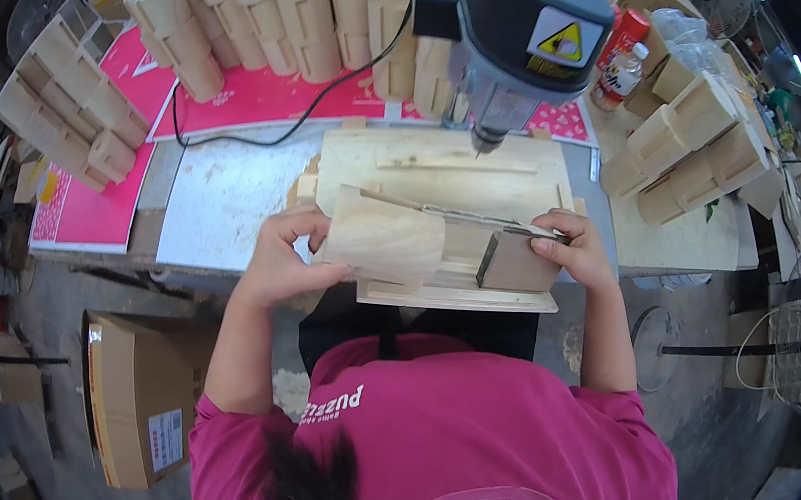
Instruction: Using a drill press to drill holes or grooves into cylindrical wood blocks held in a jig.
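Observation:
My left hand (287, 259) grips the left end of a pale, rounded wooden piece (384, 240), thumb in front and fingers behind. The piece is tilted over a wooden board jig (350, 161). A thin, dark metallic strip (476, 214) runs along its upper edge towards the right. My right hand (575, 248) pinches the strip's right end, its thumb beside a flat grey-brown block (514, 261). Whether that thumb also presses the block, I cannot tell. Just beyond stands a drill press (533, 24), its chuck (487, 136) pointing down above the jig's far edge.
Several pale wooden cylinders (303, 22) stand along the back on pink sheets (256, 93). A black cable (277, 140) loops across the table. At right lie more grooved cylinders (686, 130), near a clear bottle (621, 78). A cardboard box (144, 396) stands on the floor at left.

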